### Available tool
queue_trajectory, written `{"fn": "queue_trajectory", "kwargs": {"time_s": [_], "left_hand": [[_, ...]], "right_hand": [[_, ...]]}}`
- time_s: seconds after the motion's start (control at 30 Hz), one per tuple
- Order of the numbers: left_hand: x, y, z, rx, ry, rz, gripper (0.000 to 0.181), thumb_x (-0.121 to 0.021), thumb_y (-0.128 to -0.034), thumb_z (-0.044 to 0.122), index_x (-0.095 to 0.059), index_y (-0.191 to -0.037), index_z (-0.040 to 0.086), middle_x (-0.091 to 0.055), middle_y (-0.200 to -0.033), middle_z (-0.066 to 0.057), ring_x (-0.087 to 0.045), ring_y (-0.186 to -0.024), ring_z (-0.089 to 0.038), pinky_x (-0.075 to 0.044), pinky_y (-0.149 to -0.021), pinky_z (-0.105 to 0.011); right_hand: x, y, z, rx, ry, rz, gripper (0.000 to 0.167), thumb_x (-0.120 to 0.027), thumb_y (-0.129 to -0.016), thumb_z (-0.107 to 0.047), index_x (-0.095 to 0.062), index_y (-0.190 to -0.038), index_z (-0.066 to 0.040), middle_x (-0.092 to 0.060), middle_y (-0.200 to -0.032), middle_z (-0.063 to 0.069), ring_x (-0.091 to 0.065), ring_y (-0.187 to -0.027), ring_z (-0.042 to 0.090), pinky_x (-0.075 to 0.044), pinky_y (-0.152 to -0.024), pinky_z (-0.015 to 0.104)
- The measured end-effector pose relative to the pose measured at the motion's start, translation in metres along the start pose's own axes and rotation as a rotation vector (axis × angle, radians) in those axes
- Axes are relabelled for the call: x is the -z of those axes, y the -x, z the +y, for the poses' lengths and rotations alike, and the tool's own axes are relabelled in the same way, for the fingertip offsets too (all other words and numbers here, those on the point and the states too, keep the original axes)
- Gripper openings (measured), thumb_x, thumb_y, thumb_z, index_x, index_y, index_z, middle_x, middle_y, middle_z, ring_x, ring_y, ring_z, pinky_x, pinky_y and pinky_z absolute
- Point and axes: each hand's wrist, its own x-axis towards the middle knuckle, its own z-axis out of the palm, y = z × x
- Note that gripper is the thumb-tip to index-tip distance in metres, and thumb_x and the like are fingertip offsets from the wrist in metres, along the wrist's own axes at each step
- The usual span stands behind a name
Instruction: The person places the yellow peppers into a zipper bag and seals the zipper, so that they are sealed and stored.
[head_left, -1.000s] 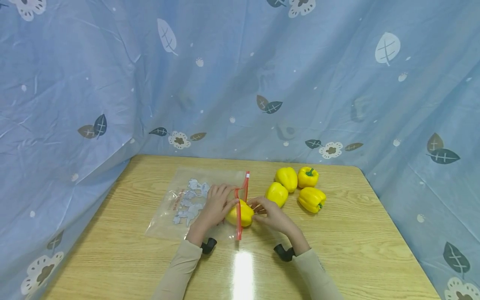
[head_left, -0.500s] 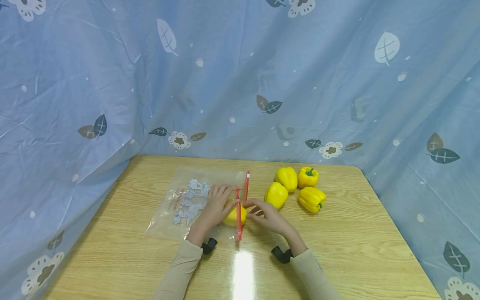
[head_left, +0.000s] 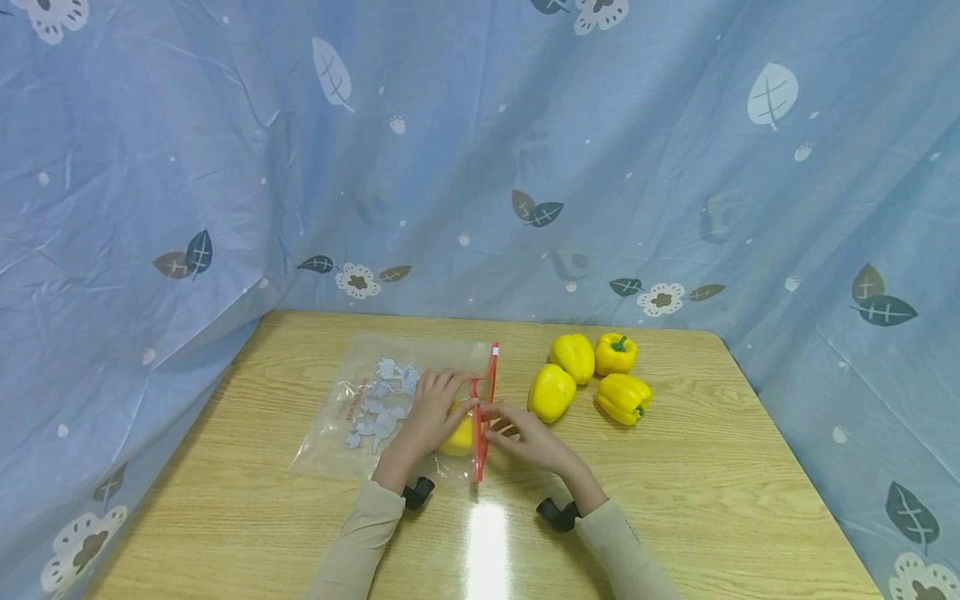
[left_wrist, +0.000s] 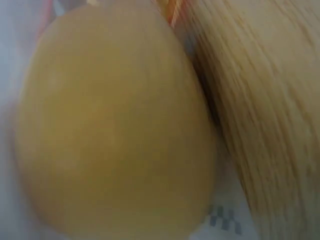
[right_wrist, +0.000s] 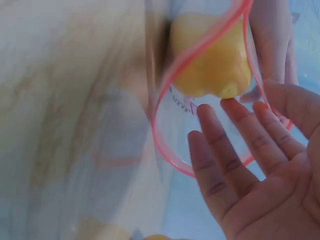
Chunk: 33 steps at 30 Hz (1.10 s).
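A clear zip bag with a red-edged mouth lies flat, its opening facing right. Inside, just past the mouth, sits a yellow bell pepper, seen through the plastic. My left hand lies over the bag and pinches its upper lip by the red zip strip. At the mouth is my right hand. In the right wrist view the right hand's fingers reach out nearly straight, their tips at the end of the pepper. The same pepper fills the blurred left wrist view.
Several more yellow bell peppers stand and lie in a group right of the bag, towards the back. All rest on a wooden table. A blue patterned curtain hangs behind and along the sides.
The pepper has moved left through the bag's mouth, from sticking partly out to lying inside. My right hand has followed it left; my left hand has kept its place.
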Motion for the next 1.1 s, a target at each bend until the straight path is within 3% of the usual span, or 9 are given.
{"fn": "queue_trajectory", "kwargs": {"time_s": [0.2, 0.4, 0.53, 0.77, 1.1], "left_hand": [[0.002, -0.001, -0.001, 0.006, 0.018, 0.013, 0.042, -0.05, -0.0948, 0.037, -0.05, -0.129, 0.013, -0.052, -0.121, -0.004, -0.039, -0.096, -0.019, -0.023, -0.102, -0.047], [0.002, -0.002, -0.001, 0.001, 0.036, 0.013, 0.042, -0.049, -0.095, 0.037, -0.051, -0.129, 0.013, -0.051, -0.122, -0.004, -0.039, -0.096, -0.02, -0.026, -0.097, -0.045], [0.002, -0.001, -0.001, 0.001, 0.046, 0.014, 0.041, -0.05, -0.0948, 0.036, -0.051, -0.129, 0.013, -0.051, -0.122, -0.005, -0.039, -0.098, -0.02, -0.024, -0.1, -0.047], [0.002, 0.0, 0.0, 0.01, 0.056, 0.02, 0.04, -0.054, -0.0935, 0.032, -0.051, -0.129, 0.015, -0.051, -0.123, -0.004, -0.039, -0.099, -0.019, -0.019, -0.104, -0.049], [-0.002, 0.0, -0.001, 0.009, 0.044, 0.029, 0.037, -0.056, -0.0927, 0.031, -0.052, -0.128, 0.019, -0.052, -0.12, -0.002, -0.039, -0.097, -0.018, -0.024, -0.1, -0.046]], "right_hand": [[-0.004, -0.001, -0.003, -0.028, -0.026, -0.007, 0.044, -0.056, -0.093, -0.021, -0.043, -0.135, -0.014, -0.057, -0.122, 0.005, -0.06, -0.103, 0.022, -0.05, -0.082, 0.029], [0.0, 0.001, -0.003, 0.031, 0.046, 0.048, 0.04, -0.056, -0.093, -0.015, -0.048, -0.132, -0.014, -0.06, -0.122, 0.005, -0.061, -0.1, 0.023, -0.05, -0.085, 0.036], [0.004, 0.002, -0.004, 0.014, 0.055, 0.074, 0.038, -0.056, -0.093, -0.018, -0.05, -0.13, -0.015, -0.058, -0.126, 0.004, -0.06, -0.104, 0.024, -0.049, -0.086, 0.038], [0.016, 0.007, -0.008, 0.008, 0.078, 0.136, 0.041, -0.056, -0.093, -0.025, -0.05, -0.13, -0.008, -0.056, -0.127, 0.01, -0.055, -0.111, 0.032, -0.047, -0.088, 0.045], [0.039, 0.017, -0.004, -0.055, 0.093, 0.234, 0.036, -0.058, -0.092, -0.025, -0.052, -0.127, -0.018, -0.058, -0.123, 0.009, -0.054, -0.11, 0.033, -0.046, -0.088, 0.048]]}}
